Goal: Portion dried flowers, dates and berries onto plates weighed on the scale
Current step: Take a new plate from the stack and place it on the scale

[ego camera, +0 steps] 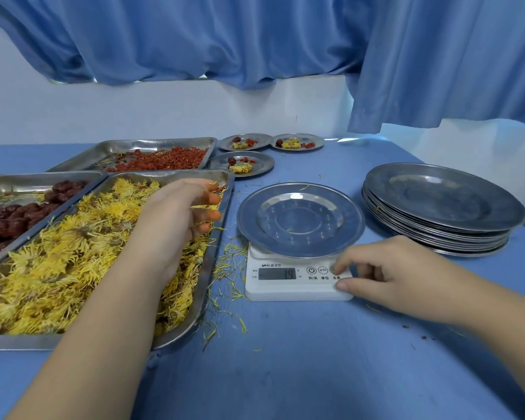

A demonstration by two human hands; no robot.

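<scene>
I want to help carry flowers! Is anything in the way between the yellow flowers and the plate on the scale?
Nothing visible blocks the way. The left hand is over the yellow flowers, and the empty plate on the scale sits right of their tray. Only the tray's rim and loose petals lie between.

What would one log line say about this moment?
left hand over flower tray | right hand touching scale buttons | plate on scale unfilled

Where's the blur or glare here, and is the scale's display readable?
Head view: fingertips of the left hand over the flower tray are motion-blurred; the plate on the scale shows bright glare; the display is soft, reading about 19.
</scene>
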